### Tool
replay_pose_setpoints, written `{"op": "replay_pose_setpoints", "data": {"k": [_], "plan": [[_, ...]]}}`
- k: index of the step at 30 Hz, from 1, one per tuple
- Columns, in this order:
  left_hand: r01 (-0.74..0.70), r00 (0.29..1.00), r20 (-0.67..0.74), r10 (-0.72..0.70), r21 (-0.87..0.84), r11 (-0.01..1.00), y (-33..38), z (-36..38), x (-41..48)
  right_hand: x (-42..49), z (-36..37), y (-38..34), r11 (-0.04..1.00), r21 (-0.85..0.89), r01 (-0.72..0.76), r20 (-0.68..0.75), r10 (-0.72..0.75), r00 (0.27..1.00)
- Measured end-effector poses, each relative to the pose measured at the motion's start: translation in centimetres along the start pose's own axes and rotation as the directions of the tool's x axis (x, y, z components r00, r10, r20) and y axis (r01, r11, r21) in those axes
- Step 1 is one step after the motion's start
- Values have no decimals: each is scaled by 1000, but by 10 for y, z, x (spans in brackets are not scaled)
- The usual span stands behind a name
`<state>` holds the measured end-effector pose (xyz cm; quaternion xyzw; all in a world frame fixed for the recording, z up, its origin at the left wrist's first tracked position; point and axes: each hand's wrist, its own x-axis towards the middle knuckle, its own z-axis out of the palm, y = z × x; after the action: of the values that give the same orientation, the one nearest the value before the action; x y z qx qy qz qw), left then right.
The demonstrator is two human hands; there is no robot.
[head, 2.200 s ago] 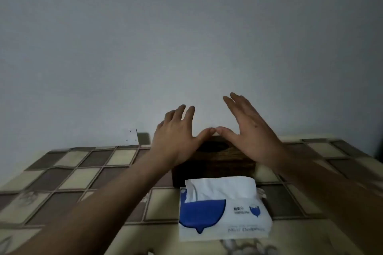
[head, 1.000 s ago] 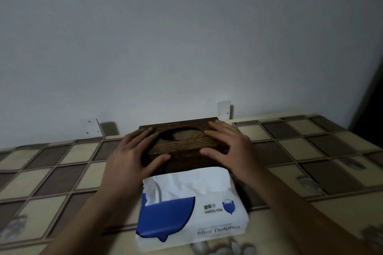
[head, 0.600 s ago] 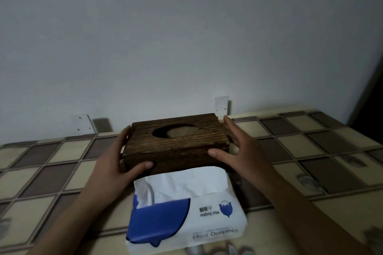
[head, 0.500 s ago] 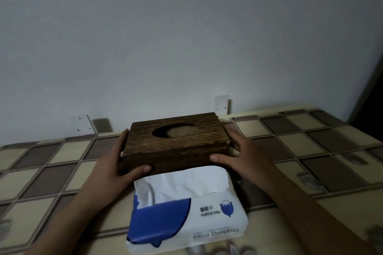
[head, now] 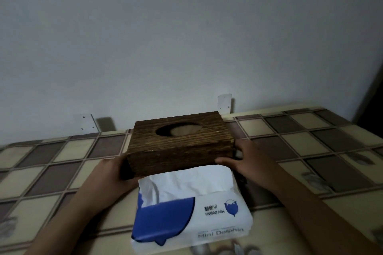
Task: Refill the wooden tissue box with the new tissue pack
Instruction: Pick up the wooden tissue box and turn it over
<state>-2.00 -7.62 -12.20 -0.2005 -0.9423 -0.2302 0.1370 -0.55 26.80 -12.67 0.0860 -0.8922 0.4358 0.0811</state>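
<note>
The wooden tissue box (head: 180,147) is sitting at the middle of the tiled bench (head: 310,141), its top facing up and showing an oval opening (head: 178,129) with pale wood visible inside. Both hands are clasping it from opposite ends. The left hand (head: 107,180) is gripping the box's left end, with the thumb curling round the near lower corner and the fingers hidden behind the wood. The right hand (head: 250,163) is gripping the box's right end, the thumb lying along the near lower edge and the fingers wrapping round the side. Whether the box is resting on the bench or being held just above it cannot be told.

The tissue pack (head: 190,209), white with blue print, is lying just in front of the box, between the two forearms, with loose white tissue sticking out of its top and reaching the box's near face.

Behind the box a plain wall (head: 186,37) is rising, carrying two small white plates, one (head: 86,122) to the box's left and one (head: 224,102) above its right rear corner.
</note>
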Motion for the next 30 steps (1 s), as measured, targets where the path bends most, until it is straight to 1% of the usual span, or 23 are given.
{"op": "replay_pose_setpoints", "data": {"k": [4,6,8,10,13,19,21,23,27,30], "plan": [[0,1000,-4,0,-5,1000,-3,3,0,-3,0,-1,998,70,0,-23,2,1000],[33,999,-10,-33,-43,999,0,3,0,-5,-2,-4,993,121,3,-45,3,999],[66,998,-14,-67,-91,994,2,3,1,-6,-4,-6,990,136,24,-87,-13,996],[57,998,-34,-61,-126,990,5,3,0,-7,-5,-9,987,151,44,-132,-24,991],[16,994,-108,-27,-99,995,10,1,0,-6,-3,-11,978,196,64,-211,-22,977],[-2,956,-292,-32,-114,994,19,6,0,-6,-1,-18,970,232,66,-278,1,961],[6,925,-377,-54,-125,992,24,9,0,-7,-1,-22,973,215,83,-291,-17,957],[32,899,-427,-96,-155,987,28,12,1,-7,-1,-25,980,178,84,-291,-29,956],[82,860,-471,-198,-254,964,31,13,3,-7,2,-27,997,60,57,-305,-36,952],[83,850,-480,-217,-285,955,33,13,4,-5,4,-28,999,-7,52,-384,-50,922]]}}
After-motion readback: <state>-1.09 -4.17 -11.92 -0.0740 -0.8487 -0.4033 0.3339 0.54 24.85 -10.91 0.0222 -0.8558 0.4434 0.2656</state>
